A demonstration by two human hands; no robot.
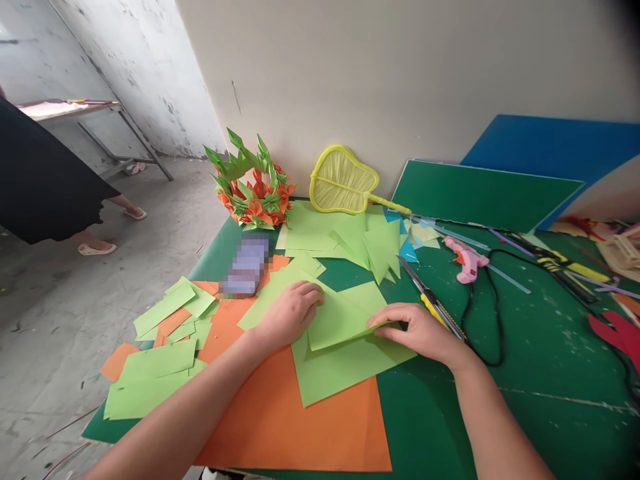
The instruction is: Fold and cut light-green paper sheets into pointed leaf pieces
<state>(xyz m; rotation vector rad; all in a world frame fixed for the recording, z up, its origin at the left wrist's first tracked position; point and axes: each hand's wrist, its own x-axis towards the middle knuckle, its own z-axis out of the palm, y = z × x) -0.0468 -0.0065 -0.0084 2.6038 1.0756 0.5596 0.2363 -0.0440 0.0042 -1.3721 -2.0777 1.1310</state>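
A folded sheet of light green paper (345, 317) lies over another green sheet (330, 380). My right hand (423, 327) pinches its right corner between thumb and fingers, lifting that edge slightly. At its left edge my left hand (293, 310) is closed, fingers curled against the paper; the fingertips are partly hidden. Beneath these sheets is a large orange sheet (300, 433). Just right of my right hand lies a yellow and black utility knife (433, 300).
Cut green pieces (157, 363) cover the left of the green table (425, 427). Behind stand a blurred-out phone-like object (245, 267), an orange and green paper-flower ring (255, 190) and a yellow fan (345, 180). A pink glue gun (467, 259) with cord lies right. A person's dark skirt (45, 180) shows left.
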